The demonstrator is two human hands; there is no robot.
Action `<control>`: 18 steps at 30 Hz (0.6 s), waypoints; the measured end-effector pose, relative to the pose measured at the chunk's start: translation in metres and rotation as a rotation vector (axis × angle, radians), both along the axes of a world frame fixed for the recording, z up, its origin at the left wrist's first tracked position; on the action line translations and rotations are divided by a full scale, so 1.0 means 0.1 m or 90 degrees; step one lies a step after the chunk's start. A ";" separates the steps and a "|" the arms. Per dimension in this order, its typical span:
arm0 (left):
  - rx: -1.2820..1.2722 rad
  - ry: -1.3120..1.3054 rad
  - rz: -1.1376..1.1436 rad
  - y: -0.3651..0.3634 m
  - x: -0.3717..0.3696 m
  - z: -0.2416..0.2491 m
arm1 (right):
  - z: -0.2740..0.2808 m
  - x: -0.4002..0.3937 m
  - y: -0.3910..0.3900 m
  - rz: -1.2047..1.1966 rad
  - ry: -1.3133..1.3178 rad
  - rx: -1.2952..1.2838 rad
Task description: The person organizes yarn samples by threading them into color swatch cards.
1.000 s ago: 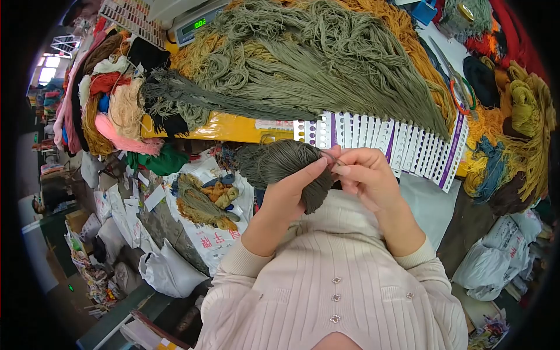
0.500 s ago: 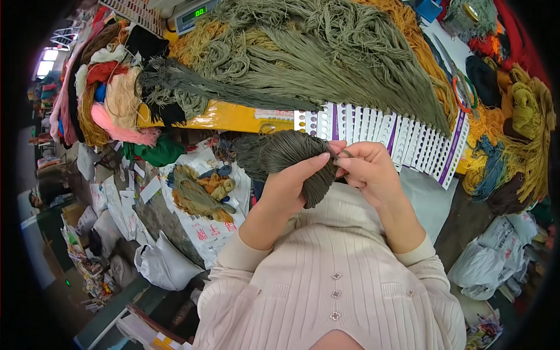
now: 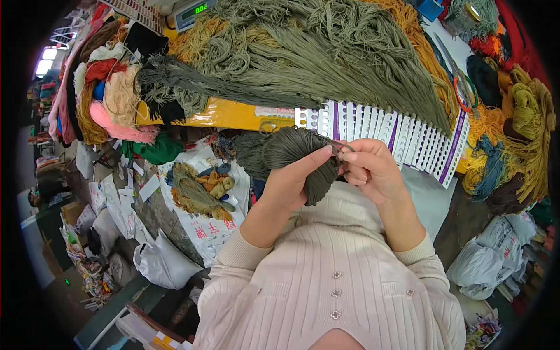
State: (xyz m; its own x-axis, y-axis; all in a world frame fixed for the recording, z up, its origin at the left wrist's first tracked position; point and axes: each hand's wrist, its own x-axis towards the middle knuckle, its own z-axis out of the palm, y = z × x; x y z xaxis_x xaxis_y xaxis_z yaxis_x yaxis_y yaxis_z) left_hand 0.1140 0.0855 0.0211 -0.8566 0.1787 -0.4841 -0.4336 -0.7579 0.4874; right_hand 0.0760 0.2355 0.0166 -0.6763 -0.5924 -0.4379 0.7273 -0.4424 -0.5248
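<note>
A thick bundle of dark grey-green thread (image 3: 291,150) is held in front of my chest. My left hand (image 3: 297,181) wraps round it, thumb pressed along its right end. At that end my right hand (image 3: 370,168) pinches a thin dark strand (image 3: 349,150) between thumb and fingertips, close to the left thumb. A small loop of the strand shows above the fingers. Just beyond my hands, a row of white and purple punched cards (image 3: 379,128) lies along the table's near edge, with a large heap of olive-green thread (image 3: 332,58) behind.
Scissors (image 3: 464,90) lie at the right, beside orange and mustard thread (image 3: 522,116). A scale (image 3: 195,13) stands at the back left, near hanks of several colours (image 3: 119,93). Below the table are a white bag with thread scraps (image 3: 201,186) and stuffed plastic sacks (image 3: 166,262).
My right hand's fingers have shifted slightly around the strand, and a loop now shows above them. The left hand keeps its hold on the bundle. The scale's reading has changed from 0.0.
</note>
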 end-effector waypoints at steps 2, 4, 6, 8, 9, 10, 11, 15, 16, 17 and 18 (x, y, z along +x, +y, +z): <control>0.011 0.006 -0.005 0.00 0.00 -0.02 | -0.01 -0.01 0.02 0.020 0.012 -0.014; 0.026 -0.003 -0.007 -0.01 0.00 -0.03 | 0.03 -0.01 0.02 0.024 0.021 0.032; 0.029 -0.003 -0.006 0.00 0.00 -0.04 | 0.03 0.01 0.00 0.033 0.094 0.112; 0.022 0.006 -0.002 0.00 0.00 -0.04 | 0.02 0.04 -0.05 0.046 0.231 0.227; 0.008 0.002 -0.010 0.00 0.01 -0.05 | 0.02 0.05 -0.05 0.034 0.221 0.200; -0.005 -0.002 -0.018 0.00 0.01 -0.06 | 0.02 0.05 -0.06 0.022 0.212 0.173; -0.020 -0.005 -0.026 -0.01 0.01 -0.08 | 0.02 0.05 -0.06 0.011 0.204 0.146; 0.020 0.063 -0.012 -0.08 0.05 -0.07 | -0.07 -0.03 0.10 0.007 0.054 -0.059; 0.037 0.033 0.010 -0.06 0.03 0.02 | -0.08 -0.02 0.10 0.013 0.037 -0.071; 0.055 0.002 0.031 -0.04 0.03 0.06 | -0.09 -0.01 0.10 0.018 0.019 -0.083; 0.065 0.008 0.022 -0.03 0.03 0.04 | -0.10 0.00 0.11 0.022 0.001 -0.093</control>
State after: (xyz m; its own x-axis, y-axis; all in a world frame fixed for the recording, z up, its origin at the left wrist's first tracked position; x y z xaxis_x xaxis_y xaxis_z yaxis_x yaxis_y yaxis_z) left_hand 0.1175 0.0825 0.0250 -0.8685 0.1974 -0.4547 -0.4015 -0.8181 0.4117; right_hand 0.0763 0.2464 0.0069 -0.6551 -0.6726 -0.3442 0.7427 -0.4894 -0.4571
